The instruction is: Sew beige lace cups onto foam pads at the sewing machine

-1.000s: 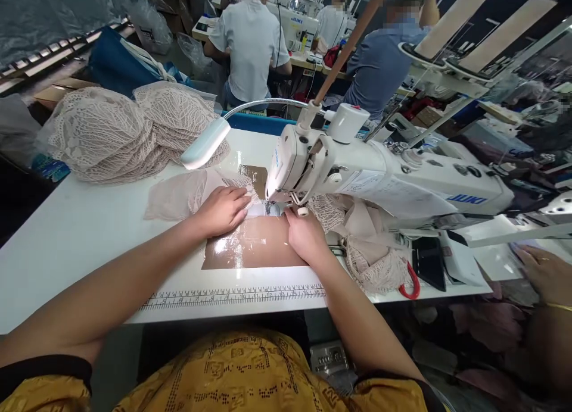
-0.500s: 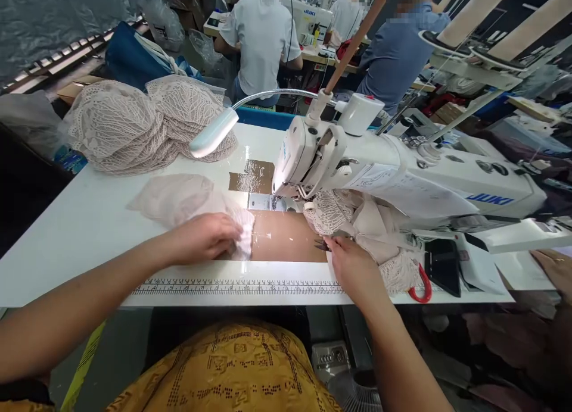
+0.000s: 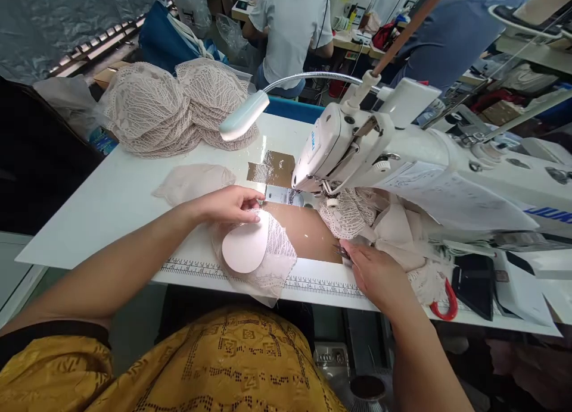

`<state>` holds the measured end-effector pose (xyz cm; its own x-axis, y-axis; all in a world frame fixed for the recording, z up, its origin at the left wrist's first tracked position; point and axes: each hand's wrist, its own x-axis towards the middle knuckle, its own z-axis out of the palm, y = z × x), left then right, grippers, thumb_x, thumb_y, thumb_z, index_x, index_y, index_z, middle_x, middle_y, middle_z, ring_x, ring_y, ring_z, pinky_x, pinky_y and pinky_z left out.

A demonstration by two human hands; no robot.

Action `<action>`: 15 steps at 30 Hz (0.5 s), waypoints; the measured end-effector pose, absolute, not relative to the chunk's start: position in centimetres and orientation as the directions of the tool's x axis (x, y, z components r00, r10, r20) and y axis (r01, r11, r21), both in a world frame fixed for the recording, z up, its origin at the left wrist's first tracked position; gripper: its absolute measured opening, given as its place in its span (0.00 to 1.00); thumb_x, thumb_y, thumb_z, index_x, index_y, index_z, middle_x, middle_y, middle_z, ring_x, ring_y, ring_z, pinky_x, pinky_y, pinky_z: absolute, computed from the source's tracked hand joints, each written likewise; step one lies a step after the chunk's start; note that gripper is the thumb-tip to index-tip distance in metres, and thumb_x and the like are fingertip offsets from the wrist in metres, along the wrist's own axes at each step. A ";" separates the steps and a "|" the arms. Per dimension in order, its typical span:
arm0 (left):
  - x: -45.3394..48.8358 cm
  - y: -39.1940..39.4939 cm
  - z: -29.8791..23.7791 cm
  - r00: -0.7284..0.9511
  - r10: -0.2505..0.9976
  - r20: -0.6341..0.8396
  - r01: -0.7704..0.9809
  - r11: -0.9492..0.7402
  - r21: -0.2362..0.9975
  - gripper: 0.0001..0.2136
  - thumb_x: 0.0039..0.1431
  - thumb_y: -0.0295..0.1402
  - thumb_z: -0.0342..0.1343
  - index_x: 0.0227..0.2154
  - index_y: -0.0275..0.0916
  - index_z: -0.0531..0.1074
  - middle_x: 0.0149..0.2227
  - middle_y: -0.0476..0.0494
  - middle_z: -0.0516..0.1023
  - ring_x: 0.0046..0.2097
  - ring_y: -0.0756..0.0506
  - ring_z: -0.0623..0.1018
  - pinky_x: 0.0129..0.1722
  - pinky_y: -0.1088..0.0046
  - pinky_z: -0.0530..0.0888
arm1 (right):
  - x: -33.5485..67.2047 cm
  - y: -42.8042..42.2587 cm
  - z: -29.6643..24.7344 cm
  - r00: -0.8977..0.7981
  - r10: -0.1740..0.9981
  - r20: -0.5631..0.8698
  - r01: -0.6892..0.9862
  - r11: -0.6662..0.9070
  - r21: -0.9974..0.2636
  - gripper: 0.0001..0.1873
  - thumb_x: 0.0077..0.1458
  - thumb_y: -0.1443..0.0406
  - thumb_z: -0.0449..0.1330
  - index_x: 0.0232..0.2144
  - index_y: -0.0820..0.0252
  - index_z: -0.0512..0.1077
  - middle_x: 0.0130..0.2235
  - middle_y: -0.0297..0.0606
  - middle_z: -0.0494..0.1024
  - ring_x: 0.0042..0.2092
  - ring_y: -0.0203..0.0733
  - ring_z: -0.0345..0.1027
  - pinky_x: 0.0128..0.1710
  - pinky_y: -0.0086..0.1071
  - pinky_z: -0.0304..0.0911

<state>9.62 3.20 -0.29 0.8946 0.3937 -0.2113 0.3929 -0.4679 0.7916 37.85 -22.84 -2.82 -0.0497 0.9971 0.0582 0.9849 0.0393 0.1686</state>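
Observation:
A pale bra cup (image 3: 245, 248) with a lace edge lies at the table's front, its smooth white pad facing up and its fabric overhanging the edge. My left hand (image 3: 230, 205) is at the cup's top edge, thumb and forefinger apart, the thumb touching or just over the pad. In my right hand (image 3: 379, 275) are small thread snips (image 3: 342, 251), dark blades pointing left; most of the tool is hidden in the fingers. The sewing machine (image 3: 339, 150) stands beyond both hands, its needle area above a metal plate (image 3: 277, 194).
Stacked lace cups (image 3: 147, 111) stand at the back left, near a sheer pale piece (image 3: 192, 183). More lace pieces (image 3: 348, 212) bunch under the machine arm. Red-handled scissors (image 3: 445, 302) and a dark phone (image 3: 473, 287) lie right. A lamp (image 3: 245, 115) overhangs the table. People sit beyond.
The bra cup has come off the sheer pile toward the table's front edge and now lies pad up. My left hand's fingers have parted. My right hand still holds the snips.

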 end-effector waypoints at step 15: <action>9.8 0.8 -1.3 0.894 0.362 -0.265 0.279 0.015 0.960 0.13 0.54 0.41 0.62 0.34 0.35 0.74 0.32 0.47 0.75 0.31 0.50 0.73 0.29 0.77 0.68 | 30.7 -17.2 -1.1 0.022 0.991 0.132 0.797 0.063 -0.601 0.21 0.65 0.60 0.46 0.54 0.59 0.70 0.52 0.43 0.77 0.52 0.46 0.72 0.50 0.40 0.68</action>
